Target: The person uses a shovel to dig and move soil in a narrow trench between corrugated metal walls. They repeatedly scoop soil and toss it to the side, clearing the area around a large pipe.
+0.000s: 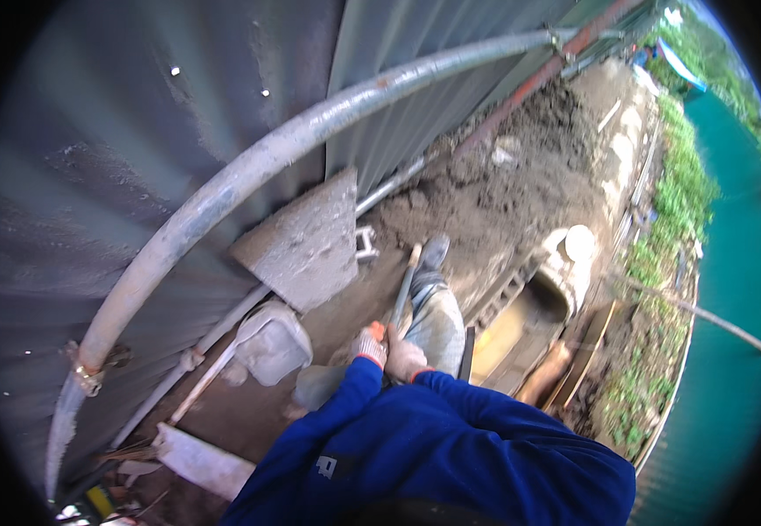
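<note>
In the head view, a slim, straight grey handle [404, 294] extends forward from the left hand [370, 344] and right hand [405, 358], fingers clenched round its near end. Left of the handle are a rough, gritty grey board [310, 245] and a pale container [282, 347], contents unclear; right, a block-edged trough [496, 302] shows a yellow-brown bottom.

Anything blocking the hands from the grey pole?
Nothing visible. The left hand and right hand are both right at the near end of the grey pole; its far end is beside the boot, and nothing crosses the visible shaft. Finger detail is too blurred to tell each grip.
</note>
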### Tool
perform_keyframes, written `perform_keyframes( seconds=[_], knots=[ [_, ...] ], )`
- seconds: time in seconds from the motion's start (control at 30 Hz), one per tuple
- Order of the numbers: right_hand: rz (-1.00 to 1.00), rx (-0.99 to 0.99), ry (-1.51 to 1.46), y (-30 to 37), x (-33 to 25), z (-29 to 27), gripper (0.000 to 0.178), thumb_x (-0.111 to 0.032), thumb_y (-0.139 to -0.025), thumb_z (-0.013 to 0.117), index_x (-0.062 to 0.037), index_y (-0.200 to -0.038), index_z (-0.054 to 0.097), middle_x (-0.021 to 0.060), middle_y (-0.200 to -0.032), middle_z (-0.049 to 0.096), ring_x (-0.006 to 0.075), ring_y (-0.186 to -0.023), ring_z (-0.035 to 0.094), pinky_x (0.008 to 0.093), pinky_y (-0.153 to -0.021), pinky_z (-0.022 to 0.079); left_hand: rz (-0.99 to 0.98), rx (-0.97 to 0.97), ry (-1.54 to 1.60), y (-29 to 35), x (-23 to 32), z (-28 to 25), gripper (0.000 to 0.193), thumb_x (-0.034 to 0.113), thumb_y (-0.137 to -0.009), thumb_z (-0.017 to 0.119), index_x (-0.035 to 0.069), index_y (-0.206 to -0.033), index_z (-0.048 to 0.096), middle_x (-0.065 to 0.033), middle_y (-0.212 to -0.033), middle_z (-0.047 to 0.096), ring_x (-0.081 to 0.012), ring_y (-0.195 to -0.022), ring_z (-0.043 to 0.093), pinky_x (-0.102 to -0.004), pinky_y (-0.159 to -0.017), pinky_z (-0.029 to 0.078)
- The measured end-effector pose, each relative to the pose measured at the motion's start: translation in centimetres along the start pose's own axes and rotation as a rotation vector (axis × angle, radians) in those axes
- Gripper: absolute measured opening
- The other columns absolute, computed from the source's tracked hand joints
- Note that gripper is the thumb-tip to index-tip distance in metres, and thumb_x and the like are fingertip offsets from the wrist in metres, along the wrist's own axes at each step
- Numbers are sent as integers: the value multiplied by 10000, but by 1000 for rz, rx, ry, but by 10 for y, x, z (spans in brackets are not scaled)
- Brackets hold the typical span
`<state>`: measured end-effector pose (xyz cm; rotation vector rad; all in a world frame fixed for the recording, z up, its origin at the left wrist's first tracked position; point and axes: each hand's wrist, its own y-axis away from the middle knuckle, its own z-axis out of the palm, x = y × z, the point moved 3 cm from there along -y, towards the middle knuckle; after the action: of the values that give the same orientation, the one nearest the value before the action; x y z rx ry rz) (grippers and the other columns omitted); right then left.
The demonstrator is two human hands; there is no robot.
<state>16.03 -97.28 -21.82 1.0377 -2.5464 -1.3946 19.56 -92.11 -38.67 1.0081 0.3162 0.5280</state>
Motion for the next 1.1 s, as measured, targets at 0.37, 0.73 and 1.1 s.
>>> perform_keyframes(
  seconds=[0.37,0.73,1.1],
  knots=[
    [-87,-263,-135,-37,43,71,1006,-356,-861,721,-18,-1620,152,305,-1167,700,422,-1103,693,485,-915,546,311,560,-432,41,1,-72,144,104,-873,724,95,-1009,679,-23,-849,626,-175,-697,564,-357,-622,461],
    [203,-45,-567,-331,174,58,943,-628,-805,804,57,-1410,566,307,-1213,700,372,-1171,689,421,-1006,530,215,902,-548,-10,80,-182,126,151,-883,622,63,-961,667,-91,-853,622,-245,-657,589,-413,-527,506],
    [535,248,-1183,-606,267,127,808,-558,-819,830,144,-1187,674,259,-1081,741,359,-946,737,406,-853,581,487,1112,-768,-40,40,-264,202,215,-904,684,43,-1008,705,-59,-908,637,-208,-787,609,-335,-618,478]
  ],
)
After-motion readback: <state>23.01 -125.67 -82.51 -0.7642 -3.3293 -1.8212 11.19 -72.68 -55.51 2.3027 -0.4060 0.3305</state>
